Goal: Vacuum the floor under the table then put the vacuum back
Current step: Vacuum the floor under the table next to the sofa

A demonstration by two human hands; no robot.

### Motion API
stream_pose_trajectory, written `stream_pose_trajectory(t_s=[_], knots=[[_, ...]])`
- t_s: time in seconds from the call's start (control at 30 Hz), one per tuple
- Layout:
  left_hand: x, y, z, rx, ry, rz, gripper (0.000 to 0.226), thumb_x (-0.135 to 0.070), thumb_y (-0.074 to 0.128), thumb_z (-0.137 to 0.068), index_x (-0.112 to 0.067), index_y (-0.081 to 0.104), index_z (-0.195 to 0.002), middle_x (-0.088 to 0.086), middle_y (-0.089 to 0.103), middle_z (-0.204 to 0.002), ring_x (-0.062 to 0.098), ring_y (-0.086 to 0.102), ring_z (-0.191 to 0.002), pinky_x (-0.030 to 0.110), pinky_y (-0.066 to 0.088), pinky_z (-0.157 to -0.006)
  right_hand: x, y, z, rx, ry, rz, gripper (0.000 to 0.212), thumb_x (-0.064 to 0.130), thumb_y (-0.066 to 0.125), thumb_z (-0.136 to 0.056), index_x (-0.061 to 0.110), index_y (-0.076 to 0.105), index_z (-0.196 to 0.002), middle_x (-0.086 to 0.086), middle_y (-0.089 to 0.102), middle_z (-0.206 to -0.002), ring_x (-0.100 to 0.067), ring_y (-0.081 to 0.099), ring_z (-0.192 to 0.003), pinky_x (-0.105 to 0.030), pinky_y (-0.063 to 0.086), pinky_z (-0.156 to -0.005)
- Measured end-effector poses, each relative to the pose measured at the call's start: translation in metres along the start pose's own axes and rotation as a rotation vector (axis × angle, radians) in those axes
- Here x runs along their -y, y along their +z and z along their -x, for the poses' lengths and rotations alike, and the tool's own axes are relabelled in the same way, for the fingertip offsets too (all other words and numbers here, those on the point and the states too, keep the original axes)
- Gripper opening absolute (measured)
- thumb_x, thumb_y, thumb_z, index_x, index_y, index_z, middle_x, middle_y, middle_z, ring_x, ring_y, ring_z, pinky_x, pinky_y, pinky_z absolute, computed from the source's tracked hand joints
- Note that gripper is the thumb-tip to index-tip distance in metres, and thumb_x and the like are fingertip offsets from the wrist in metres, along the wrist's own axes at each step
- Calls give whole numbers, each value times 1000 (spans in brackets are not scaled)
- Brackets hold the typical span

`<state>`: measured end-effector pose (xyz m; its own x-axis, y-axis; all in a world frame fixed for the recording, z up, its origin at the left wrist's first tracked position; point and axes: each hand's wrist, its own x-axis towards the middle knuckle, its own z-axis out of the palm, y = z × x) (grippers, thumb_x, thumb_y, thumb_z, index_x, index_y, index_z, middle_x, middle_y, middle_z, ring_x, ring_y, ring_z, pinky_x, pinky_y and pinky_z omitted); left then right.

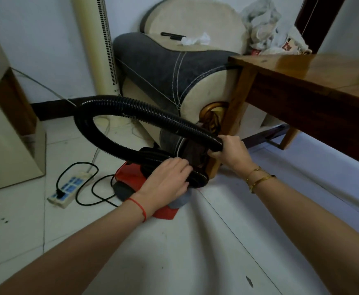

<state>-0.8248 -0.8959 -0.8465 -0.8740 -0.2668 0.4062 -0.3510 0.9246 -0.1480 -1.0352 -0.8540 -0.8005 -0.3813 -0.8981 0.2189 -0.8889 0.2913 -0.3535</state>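
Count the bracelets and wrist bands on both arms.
3. One red string band circles the left wrist. Two gold bracelets sit on the right wrist: a thin one nearer the hand, a broader one behind it. None seem hidden.

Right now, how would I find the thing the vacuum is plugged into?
Start at the big grey and cream armchair in the corner and look down to the red vacuum on the floor in front of it. Follow its thin black cord left across the white tiles to the power strip. It is the only flat white bar there, with blue sockets.
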Motion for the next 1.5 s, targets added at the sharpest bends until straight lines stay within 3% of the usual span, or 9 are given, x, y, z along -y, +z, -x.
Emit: stream_pose_trajectory(t_s=[0.1,0.2,0.37,0.47,0.63,0.77,0.97,1.1,1.5], knots=[[25,12,-1,129,-242,47,66,-46,58,-83,-11,41,-137,10,45,-134,27,42,-124,36,30,-111,1,3,-5,-4,0,-16,23,30,74,-78,18,64,-94,-3,66,-84,-21,65,-78,-42,57,-70],[47,21,-13,307,-306,-6,94,-55,67,-71,-11,29,-144,12,40,-139,29,40,-127,38,28,-113,1,5,-10,-9,-5,-16,21,30,74,-79,18,64,-92,-2,65,-81,-20,64,-76,-40,57,-67],[68,38,-39,440,-385,35,64,-15,68,-74,-13,43,-132,11,51,-125,29,55,-111,36,46,-92,-1,10,-18,-37,-23,-3,19,31,72,-80,18,61,-86,2,60,-73,-16,59,-67,-28,44,-54],[77,49,-49,472,-418,28,56,-2,62,-77,-11,46,-130,11,48,-127,29,49,-116,38,47,-91,1,14,-24,-50,-49,3,19,33,71,-80,19,59,-85,2,59,-72,-17,59,-66,-28,44,-53],[87,65,-53,454,-388,-107,53,-11,65,-78,-16,47,-128,6,54,-123,25,45,-117,34,40,-92,3,16,-33,-46,-50,15,20,35,70,-80,19,61,-87,0,62,-74,-19,62,-70,-36,55,-60],[86,68,-57,423,-408,-152,50,-15,67,-78,-16,48,-125,6,54,-121,25,47,-117,35,41,-92,5,18,-38,-56,-43,17,19,34,70,-81,20,57,-84,3,58,-71,-17,60,-67,-32,51,-58],[90,63,-49,409,-412,-196,37,-10,59,-85,-20,54,-120,5,60,-115,25,52,-111,34,38,-89,8,20,-35,-51,-24,19,19,32,70,-81,17,61,-90,0,62,-76,-19,63,-72,-36,56,-63],[98,50,-29,429,-355,-256,24,-10,52,-89,-22,58,-109,1,64,-108,23,55,-106,31,36,-87,14,22,-28,-60,-20,11,22,31,70,-82,16,62,-96,-2,62,-81,-19,64,-76,-37,57,-66],[130,10,61,528,-438,-333,25,-11,56,-86,-23,58,-107,-1,65,-104,20,57,-102,30,37,-87,62,32,-2,-14,-96,10,28,31,70,-83,16,63,-105,-1,66,-89,-17,66,-80,-31,57,-65]])
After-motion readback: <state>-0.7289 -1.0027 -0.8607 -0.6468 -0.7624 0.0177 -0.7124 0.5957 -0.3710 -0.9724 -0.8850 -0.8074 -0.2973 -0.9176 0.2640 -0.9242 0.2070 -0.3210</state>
